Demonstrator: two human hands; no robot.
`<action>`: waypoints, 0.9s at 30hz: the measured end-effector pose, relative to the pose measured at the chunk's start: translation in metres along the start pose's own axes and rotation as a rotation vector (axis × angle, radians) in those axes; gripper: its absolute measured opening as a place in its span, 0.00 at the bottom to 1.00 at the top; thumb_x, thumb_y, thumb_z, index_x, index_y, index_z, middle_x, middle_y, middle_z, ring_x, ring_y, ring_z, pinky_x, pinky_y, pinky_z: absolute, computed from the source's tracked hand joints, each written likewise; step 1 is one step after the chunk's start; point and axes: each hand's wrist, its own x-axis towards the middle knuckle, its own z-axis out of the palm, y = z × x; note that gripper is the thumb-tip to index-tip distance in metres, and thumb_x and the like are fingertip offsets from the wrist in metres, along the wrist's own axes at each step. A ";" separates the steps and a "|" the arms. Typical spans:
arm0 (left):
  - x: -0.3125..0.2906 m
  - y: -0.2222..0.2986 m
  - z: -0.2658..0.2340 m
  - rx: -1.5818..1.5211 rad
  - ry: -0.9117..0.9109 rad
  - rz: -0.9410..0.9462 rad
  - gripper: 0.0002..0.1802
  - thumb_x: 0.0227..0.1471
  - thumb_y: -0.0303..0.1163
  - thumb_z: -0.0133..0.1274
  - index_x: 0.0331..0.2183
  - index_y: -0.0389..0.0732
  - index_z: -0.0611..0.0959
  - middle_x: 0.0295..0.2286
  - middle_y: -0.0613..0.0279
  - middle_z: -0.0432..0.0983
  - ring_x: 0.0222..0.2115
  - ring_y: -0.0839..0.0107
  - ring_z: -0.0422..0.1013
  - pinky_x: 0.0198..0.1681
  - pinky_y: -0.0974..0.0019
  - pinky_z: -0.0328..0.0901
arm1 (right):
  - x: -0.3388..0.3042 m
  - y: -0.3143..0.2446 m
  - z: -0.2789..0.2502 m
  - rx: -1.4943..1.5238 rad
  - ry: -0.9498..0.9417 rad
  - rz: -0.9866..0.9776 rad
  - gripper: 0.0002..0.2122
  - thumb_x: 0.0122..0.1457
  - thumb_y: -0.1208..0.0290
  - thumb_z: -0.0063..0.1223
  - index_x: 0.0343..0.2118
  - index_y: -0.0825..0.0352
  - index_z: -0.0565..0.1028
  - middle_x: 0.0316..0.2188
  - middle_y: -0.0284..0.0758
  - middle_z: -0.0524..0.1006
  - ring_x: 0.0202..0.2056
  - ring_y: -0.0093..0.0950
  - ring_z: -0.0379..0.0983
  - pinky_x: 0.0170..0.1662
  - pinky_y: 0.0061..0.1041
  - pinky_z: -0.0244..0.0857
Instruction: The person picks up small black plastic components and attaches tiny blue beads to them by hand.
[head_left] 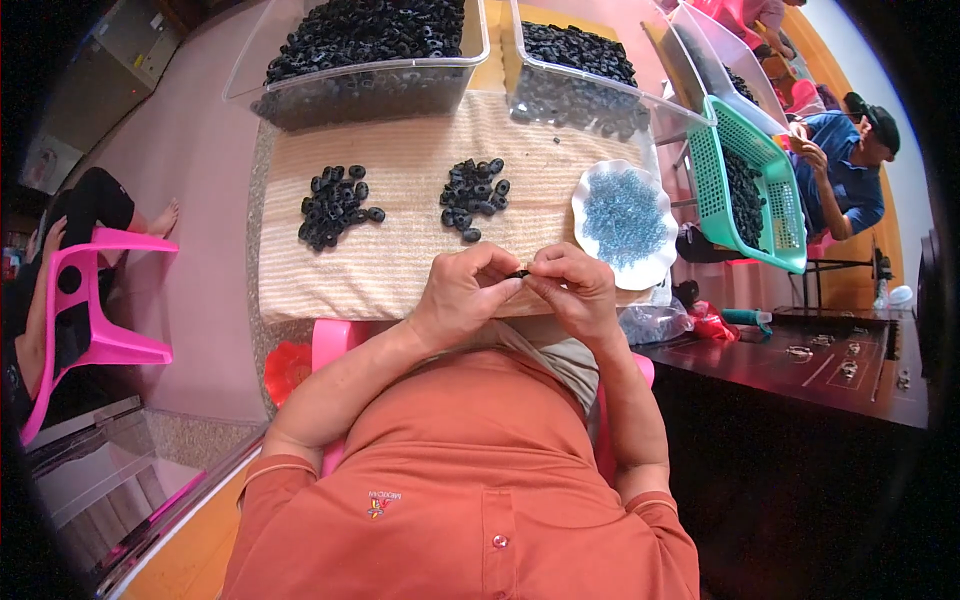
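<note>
Left hand (465, 290) and right hand (578, 288) pinch one black part (518, 274), apparently unfinished. Whether the left pile (335, 208) or right pile (472, 197) holds finished parts cannot be told.

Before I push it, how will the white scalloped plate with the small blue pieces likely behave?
The white scalloped plate could drag the pale striped cloth beneath it. Its small translucent blue pieces lie loose, so they may shift or spill. Its broad outline suggests tipping is unlikely.

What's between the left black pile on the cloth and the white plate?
In the head view, another pile of black pieces lies there, with bare striped cloth on both sides.
</note>
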 end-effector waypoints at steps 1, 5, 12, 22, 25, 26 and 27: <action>0.000 0.000 -0.001 0.000 0.000 -0.001 0.09 0.52 0.22 0.66 0.37 0.35 0.85 0.31 0.64 0.83 0.33 0.81 0.77 0.37 0.73 0.73 | 0.000 0.000 0.000 -0.007 -0.005 0.016 0.08 0.55 0.87 0.64 0.37 0.72 0.81 0.35 0.37 0.81 0.36 0.23 0.77 0.37 0.19 0.71; 0.001 0.003 -0.005 -0.005 -0.046 -0.016 0.09 0.52 0.22 0.66 0.36 0.36 0.83 0.30 0.65 0.82 0.33 0.81 0.77 0.36 0.73 0.73 | -0.001 -0.007 0.000 -0.029 -0.038 0.052 0.07 0.56 0.87 0.62 0.36 0.71 0.81 0.35 0.38 0.81 0.36 0.24 0.79 0.38 0.21 0.74; 0.002 0.002 -0.010 -0.096 -0.096 -0.052 0.10 0.49 0.24 0.67 0.33 0.35 0.81 0.27 0.60 0.82 0.29 0.75 0.79 0.34 0.69 0.74 | -0.002 -0.012 0.000 -0.011 -0.079 0.019 0.07 0.57 0.87 0.64 0.37 0.72 0.80 0.36 0.37 0.80 0.36 0.22 0.76 0.37 0.19 0.70; 0.010 0.007 -0.023 -0.016 -0.166 -0.059 0.09 0.51 0.23 0.67 0.32 0.36 0.81 0.27 0.66 0.81 0.29 0.82 0.75 0.31 0.74 0.71 | 0.001 -0.012 0.009 -0.133 -0.055 -0.072 0.08 0.56 0.86 0.64 0.37 0.71 0.79 0.35 0.38 0.80 0.35 0.27 0.78 0.37 0.23 0.71; 0.012 0.011 -0.024 0.039 -0.166 -0.036 0.09 0.50 0.23 0.67 0.32 0.36 0.81 0.26 0.65 0.80 0.28 0.82 0.75 0.31 0.74 0.70 | 0.000 -0.016 0.013 -0.340 -0.021 -0.228 0.08 0.55 0.87 0.63 0.36 0.71 0.78 0.33 0.40 0.79 0.33 0.32 0.79 0.35 0.26 0.72; 0.012 0.011 -0.025 0.044 -0.167 -0.037 0.09 0.50 0.23 0.67 0.32 0.35 0.80 0.26 0.65 0.80 0.28 0.82 0.75 0.30 0.73 0.70 | -0.001 -0.018 0.014 -0.425 -0.013 -0.270 0.08 0.55 0.87 0.63 0.36 0.70 0.77 0.32 0.40 0.79 0.32 0.34 0.79 0.35 0.27 0.72; 0.011 0.011 -0.025 0.049 -0.168 -0.037 0.10 0.50 0.23 0.67 0.31 0.35 0.80 0.26 0.64 0.81 0.28 0.81 0.75 0.30 0.73 0.70 | -0.001 -0.019 0.015 -0.424 -0.014 -0.270 0.08 0.55 0.87 0.63 0.36 0.70 0.77 0.32 0.40 0.79 0.32 0.34 0.79 0.35 0.27 0.72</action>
